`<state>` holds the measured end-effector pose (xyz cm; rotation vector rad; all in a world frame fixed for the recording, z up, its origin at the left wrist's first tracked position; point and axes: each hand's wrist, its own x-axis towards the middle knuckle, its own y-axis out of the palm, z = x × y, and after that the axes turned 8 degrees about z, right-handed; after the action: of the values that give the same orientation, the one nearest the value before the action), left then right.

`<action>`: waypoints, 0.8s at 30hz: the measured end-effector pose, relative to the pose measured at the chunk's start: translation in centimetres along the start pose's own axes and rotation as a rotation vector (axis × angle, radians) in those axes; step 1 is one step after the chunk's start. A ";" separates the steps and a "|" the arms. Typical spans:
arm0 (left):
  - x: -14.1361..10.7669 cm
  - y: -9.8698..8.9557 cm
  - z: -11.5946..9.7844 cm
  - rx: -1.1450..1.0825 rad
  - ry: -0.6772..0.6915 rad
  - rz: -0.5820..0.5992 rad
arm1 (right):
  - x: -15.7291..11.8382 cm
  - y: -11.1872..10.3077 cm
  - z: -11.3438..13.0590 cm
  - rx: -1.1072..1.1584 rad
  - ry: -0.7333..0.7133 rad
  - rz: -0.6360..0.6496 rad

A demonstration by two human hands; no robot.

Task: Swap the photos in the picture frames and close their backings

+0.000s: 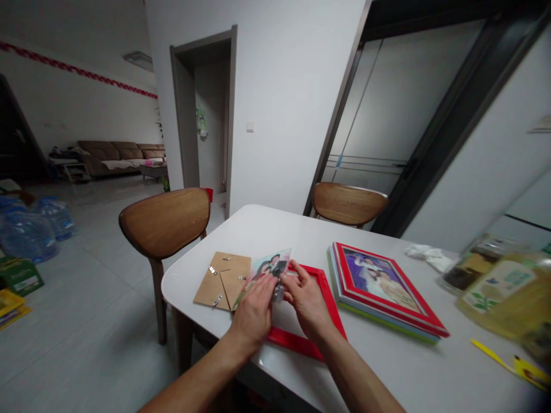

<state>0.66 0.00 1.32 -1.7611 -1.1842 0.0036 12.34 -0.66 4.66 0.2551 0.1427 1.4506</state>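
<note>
My left hand (253, 307) and my right hand (305, 295) meet over the near part of the white table. Between them they hold a photo (269, 265) tilted upward, with the left fingers across its front and the right fingers pinching its right edge. Under my right hand lies an empty red frame (331, 310), partly hidden by both hands. Left of the photo a brown backing board (224, 275) with metal clips lies on the table. To the right sits a stack of frames, its top one a red frame (411, 295) with a picture in it.
The white table (275, 223) has a wooden chair (167, 221) at its left and another chair (349, 202) behind. On the right are white tissue (430, 256), a yellow liquid bottle (499, 289) and a yellow tool (493, 353). Water bottles (32, 226) stand on the floor.
</note>
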 end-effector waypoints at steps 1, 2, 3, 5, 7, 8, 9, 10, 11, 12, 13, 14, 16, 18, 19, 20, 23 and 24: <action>0.3 -0.4 -0.2 -0.060 -0.003 -0.051 | -0.1 0.0 0.2 -0.003 -0.014 0.008; 0.6 -0.8 -0.4 -0.127 -0.018 -0.102 | -0.1 -0.2 0.2 -0.024 -0.017 0.010; 0.8 -1.1 -0.7 -0.199 -0.044 -0.156 | -0.1 -0.5 -0.1 -0.058 -0.002 0.000; 0.9 -1.3 -1.4 -0.370 -0.124 -0.257 | -0.1 -1.1 -1.0 -0.111 0.091 -0.055; 1.0 -0.8 -2.0 -0.604 -0.228 -0.334 | -0.3 -1.8 -2.0 -0.065 0.204 -0.074; 1.0 -0.3 -2.4 -0.735 -0.280 -0.354 | -0.4 -2.1 -2.3 -0.004 0.235 -0.058; 1.0 0.2 -2.6 -0.861 -0.324 -0.359 | -0.5 -2.3 -2.6 0.063 0.237 -0.040; 1.0 0.6 -2.8 -0.968 -0.356 -0.354 | -0.7 -2.7 -2.7 0.121 0.211 -0.031; 1.0 1.1 -3.0 -1.046 -0.379 -0.342 | -0.8 -3.1 -2.6 0.157 0.171 -0.039; 1.0 1.4 -3.0 -1.094 -0.393 -0.328 | -0.9 -3.6 -2.4 0.169 0.138 -0.067; 1.0 1.6 -2.9 -1.117 -0.404 -0.314 | -1.0 -4.3 -2.2 0.159 0.120 -0.107; 0.9 1.7 -2.6 -1.114 -0.413 -0.299 | -1.1 -5.1 -1.9 0.133 0.121 -0.145; 0.7 1.8 -2.0 -1.024 -0.417 -0.252 | -1.2 -6.8 -1.4 0.054 0.164 -0.185; 0.2 1.8 -1.4 -0.822 -0.396 -0.157 | -1.1 -8.5 -1.3 -0.057 0.197 -0.195; 0.0 1.8 -1.2 -0.695 -0.376 -0.097 | -0.9 -9.1 -1.4 -0.135 0.199 -0.196; -0.3 1.9 -1.1 -0.570 -0.349 -0.036 | -0.8 -9.6 -1.5 -0.225 0.191 -0.201; -1.0 2.1 -1.1 -0.292 -0.259 0.110 | -0.2 -10.0 -1.7 -0.553 0.137 -0.238; -1.2 2.2 -1.2 -0.237 -0.234 0.144 | 0.0 -9.9 -1.8 -0.656 0.120 -0.250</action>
<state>2.15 -1.80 -0.14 -2.0966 -1.2612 0.1651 21.43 -1.45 0.41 -0.3746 -0.2003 1.1919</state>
